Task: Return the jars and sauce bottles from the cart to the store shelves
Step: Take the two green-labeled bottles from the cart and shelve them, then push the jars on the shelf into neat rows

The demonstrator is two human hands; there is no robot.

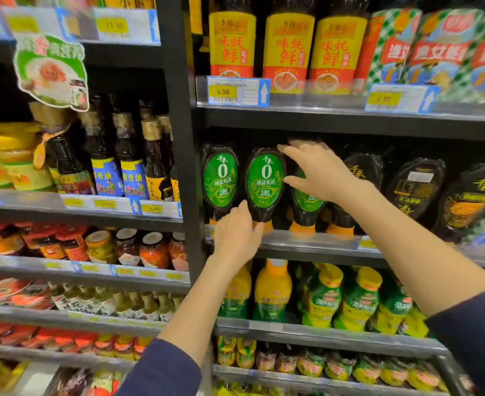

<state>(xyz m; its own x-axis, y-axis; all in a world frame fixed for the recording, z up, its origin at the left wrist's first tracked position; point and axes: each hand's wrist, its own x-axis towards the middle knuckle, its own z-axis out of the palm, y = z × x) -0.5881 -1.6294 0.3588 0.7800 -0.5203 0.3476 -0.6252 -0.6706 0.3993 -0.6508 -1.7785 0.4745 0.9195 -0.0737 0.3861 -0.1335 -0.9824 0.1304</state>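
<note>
**Both hands at a green-label bottle on the shelf**

Both forearms reach up and forward out of dark sleeves. The left hand (237, 232) is raised with its back to the camera, sitting at 7 o'clock of the bottle (265, 181). Its thumb points up along the bottle's lower left side, and its fingers (260, 227) stretch toward 3 o'clock across the orange cap. Whether they grip the neck or only touch it cannot be told.

The right hand (321, 172) comes in from 4 o'clock, palm toward the shelf (307, 241), fingers spread wide and straight, holding nothing. Its fingertips reach the bottle's top at 1 o'clock and its thumb sits just beside the bottle's right edge at 3 o'clock.

The bottle stands cap-down on the shelf, upright, label facing out. A twin (220, 178) stands just beside it at 9 o'clock. Another green bottle (307, 200) at 3 o'clock is partly hidden behind the right palm.
</note>
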